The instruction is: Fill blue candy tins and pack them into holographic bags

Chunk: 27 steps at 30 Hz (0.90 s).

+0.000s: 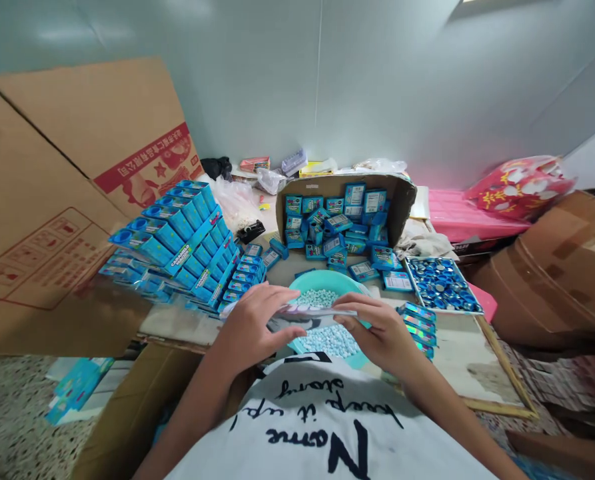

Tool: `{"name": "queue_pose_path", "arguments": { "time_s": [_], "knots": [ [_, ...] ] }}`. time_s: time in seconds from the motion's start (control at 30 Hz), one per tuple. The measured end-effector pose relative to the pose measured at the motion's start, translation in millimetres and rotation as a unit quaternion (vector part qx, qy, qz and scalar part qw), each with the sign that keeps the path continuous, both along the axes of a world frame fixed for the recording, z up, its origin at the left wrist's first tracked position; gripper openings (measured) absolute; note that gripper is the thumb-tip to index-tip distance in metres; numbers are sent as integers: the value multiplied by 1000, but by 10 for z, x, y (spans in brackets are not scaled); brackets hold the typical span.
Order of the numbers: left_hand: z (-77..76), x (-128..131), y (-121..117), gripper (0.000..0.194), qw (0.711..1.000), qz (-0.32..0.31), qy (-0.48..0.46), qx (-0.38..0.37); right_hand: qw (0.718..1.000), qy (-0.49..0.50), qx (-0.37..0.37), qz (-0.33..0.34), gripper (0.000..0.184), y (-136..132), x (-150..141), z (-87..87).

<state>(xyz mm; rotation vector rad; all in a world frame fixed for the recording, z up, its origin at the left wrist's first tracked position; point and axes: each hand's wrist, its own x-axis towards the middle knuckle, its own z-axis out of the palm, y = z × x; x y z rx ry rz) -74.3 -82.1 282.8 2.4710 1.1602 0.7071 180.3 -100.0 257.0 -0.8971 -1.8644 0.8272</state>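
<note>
My left hand (257, 321) and my right hand (380, 327) grip a thin, pale printed sheet-like piece (314, 319) by its two ends; I see it almost edge-on and cannot tell its kind. My left thumb lies under it with the fingers above, and my right thumb and fingers pinch the other end. Just below it stands a turquoise bowl (297, 283) of small pale-blue candies (331, 341). Close to my right hand lies a row of shiny blue packs (421, 328). Small blue boxes (247, 272) stand in rows beyond my left hand.
Stacked display trays of blue boxes (184, 247) rise at the left beside a large carton (52, 200). An open cardboard box (407, 200) at the back spills small blue boxes. A shallow tray (460, 312) of blue shiny parts sits right, near another brown carton (542, 267).
</note>
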Motion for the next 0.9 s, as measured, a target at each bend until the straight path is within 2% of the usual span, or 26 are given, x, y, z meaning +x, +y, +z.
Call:
{"name": "queue_pose_path", "arguments": {
  "time_s": [0.1,0.17,0.37,0.5,0.6,0.77,0.83,0.9],
  "knots": [
    [-41,39,-34,23,999,-20,-32,18,999,18,-11,29,15,18,-127,-7],
    [-86,12,-52,13,998,-21,-47,29,999,18,-24,38,16,37,-203,-11],
    [-182,-157,-116,15,999,-1,-52,-2,996,39,-57,52,15,86,-382,-44],
    [-203,-210,-145,14,998,17,-64,14,996,38,-74,39,21,100,-483,-75],
    [-218,-204,-146,25,997,10,-71,7,996,23,-72,37,27,110,-543,-81],
    [-273,-219,-55,18,994,-8,-103,22,996,23,-74,34,23,121,-586,-72],
    [-267,-238,2,16,995,-9,-102,-14,995,21,-89,34,20,121,-581,-77],
    [-229,-243,50,14,992,-4,-96,-84,994,8,-101,37,22,115,-573,-89]
  ]
}}
